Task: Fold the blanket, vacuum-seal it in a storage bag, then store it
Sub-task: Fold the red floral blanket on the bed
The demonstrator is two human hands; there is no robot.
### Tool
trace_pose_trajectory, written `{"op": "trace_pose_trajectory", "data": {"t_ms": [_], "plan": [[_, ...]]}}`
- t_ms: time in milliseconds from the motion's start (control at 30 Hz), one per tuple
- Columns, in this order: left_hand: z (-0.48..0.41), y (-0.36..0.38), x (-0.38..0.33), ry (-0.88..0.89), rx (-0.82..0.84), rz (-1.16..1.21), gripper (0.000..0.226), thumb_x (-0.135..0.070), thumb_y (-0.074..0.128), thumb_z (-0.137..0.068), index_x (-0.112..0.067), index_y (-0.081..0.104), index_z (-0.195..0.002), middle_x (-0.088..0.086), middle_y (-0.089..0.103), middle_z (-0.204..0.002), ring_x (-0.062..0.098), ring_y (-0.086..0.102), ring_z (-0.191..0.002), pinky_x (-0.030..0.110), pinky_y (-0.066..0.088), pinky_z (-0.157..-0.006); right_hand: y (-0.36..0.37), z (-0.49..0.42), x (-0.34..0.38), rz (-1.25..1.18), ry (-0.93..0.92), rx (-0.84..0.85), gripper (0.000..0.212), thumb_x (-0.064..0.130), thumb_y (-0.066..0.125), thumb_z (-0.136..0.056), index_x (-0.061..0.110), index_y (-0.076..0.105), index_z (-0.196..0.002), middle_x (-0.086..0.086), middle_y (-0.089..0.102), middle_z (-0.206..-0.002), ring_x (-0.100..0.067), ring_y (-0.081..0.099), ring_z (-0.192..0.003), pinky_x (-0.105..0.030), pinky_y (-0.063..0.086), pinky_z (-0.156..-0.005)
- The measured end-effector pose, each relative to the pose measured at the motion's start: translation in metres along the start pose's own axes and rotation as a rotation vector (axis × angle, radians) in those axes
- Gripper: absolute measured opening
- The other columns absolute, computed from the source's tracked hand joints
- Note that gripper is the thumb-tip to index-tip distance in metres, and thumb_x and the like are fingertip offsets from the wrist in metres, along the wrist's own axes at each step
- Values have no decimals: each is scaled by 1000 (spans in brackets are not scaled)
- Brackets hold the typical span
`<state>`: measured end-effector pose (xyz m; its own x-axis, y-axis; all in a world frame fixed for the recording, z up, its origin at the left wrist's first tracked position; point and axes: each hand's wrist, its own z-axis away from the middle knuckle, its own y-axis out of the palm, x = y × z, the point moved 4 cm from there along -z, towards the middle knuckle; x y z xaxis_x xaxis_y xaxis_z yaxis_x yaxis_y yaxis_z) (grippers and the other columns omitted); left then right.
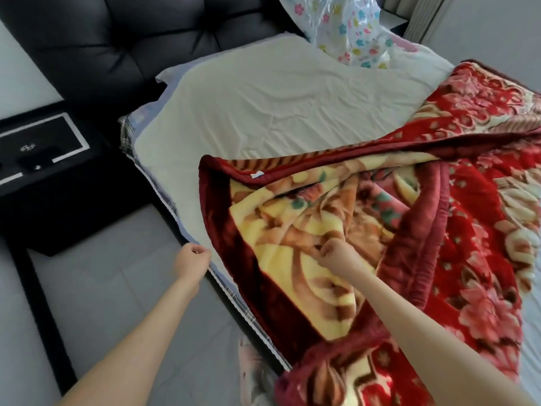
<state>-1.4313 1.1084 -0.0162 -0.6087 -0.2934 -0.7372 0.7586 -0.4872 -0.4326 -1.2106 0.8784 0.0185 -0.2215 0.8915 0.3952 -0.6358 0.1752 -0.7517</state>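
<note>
My right hand (336, 254) fisted in blanket (292, 230), gripping plush to drag 1 fold flat. Left hand (191, 257) curled at bed (263, 106) edge; can't tell if holding anything.

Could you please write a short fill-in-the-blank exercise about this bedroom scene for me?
1. The right hand grips the floral blanket, which lies on the ____.
2. The clear storage bag sits at the far end, near the black padded ____.
3. The storage bag is printed with small coloured ____.

Missing words: bed; headboard; flowers.
</note>
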Motion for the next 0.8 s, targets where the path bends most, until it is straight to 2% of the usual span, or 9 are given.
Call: {"op": "trace_pose_trajectory", "data": {"t_ms": [67, 133, 233, 400, 500, 600, 667, 700, 800], "plan": [[-39, 7, -6, 0, -31, -13, 7, -9, 58, -86, -7, 57, -92, 12, 62, -100, 29, 57, -87, 38, 47, -81, 1, -36, 31, 33, -74, -80, 17, 29, 57, -88, 21, 52, -103, 4, 61, -93, -15, 61, -72, -29, 49, -55], [-78, 15, -11, -26, -66, -22, 15, -9, 58, -86, -3, 59, -101, 10, 62, -104, 30, 58, -94, 34, 43, -80, 5, -75, 66, 127, -154, -151, 39, 32, 57, -91, 18, 47, -127, -1, 60, -115, -21, 61, -92, -31, 49, -66], [-134, 31, -19, -60, -98, -26, 27, -11, 58, -89, -1, 58, -113, 9, 60, -111, 29, 56, -105, 34, 41, -89, 23, -135, 120, 285, -292, -227, 54, 38, 59, -90, 17, 40, -136, -3, 54, -128, -24, 52, -112, -33, 48, -80], [-215, 63, -16, -93, 9, 15, 52, -26, 66, -86, -3, 47, -129, 14, 55, -129, 29, 54, -115, 35, 41, -98, 66, -218, 188, 517, -472, -272, 81, 45, 66, -82, 18, 24, -146, -3, 43, -140, -27, 46, -117, -35, 44, -87], [-240, 79, -11, -142, 104, 117, 65, -27, 75, -79, -8, 42, -131, 10, 60, -120, 24, 59, -103, 34, 46, -90, 85, -254, 203, 614, -447, -265, 88, 46, 66, -82, 17, 16, -149, -5, 44, -139, -28, 48, -117, -36, 42, -87], [-254, 81, -10, -154, 116, 33, 64, -29, 77, -77, -7, 45, -128, 4, 61, -107, 21, 58, -96, 31, 45, -84, 94, -273, 211, 730, -450, -306, 73, 38, 61, -89, 17, 23, -147, -1, 57, -121, -25, 52, -107, -33, 41, -80], [-265, 76, -9, -136, 133, -64, 60, -35, 77, -75, -6, 52, -121, 5, 63, -113, 24, 61, -100, 36, 49, -89, 98, -277, 216, 729, -466, -319, 45, 30, 53, -93, 18, 42, -135, 0, 61, -113, -24, 53, -103, -31, 38, -73], [-269, 74, -9, -137, 163, -43, 55, -34, 77, -75, -5, 56, -116, 6, 65, -112, 24, 63, -98, 34, 52, -86, 97, -275, 220, 683, -464, -331, 32, 27, 50, -94, 17, 51, -125, 0, 62, -108, -24, 53, -100, -31, 36, -68], [-266, 71, -19, -149, 299, 146, 39, -20, 76, -78, -3, 57, -108, 6, 67, -102, 13, 63, -80, 15, 49, -59, 77, -258, 236, 404, -447, -446, 19, 22, 51, -92, 9, 61, -102, -8, 66, -92, -30, 55, -90, -33, 31, -64]]}}
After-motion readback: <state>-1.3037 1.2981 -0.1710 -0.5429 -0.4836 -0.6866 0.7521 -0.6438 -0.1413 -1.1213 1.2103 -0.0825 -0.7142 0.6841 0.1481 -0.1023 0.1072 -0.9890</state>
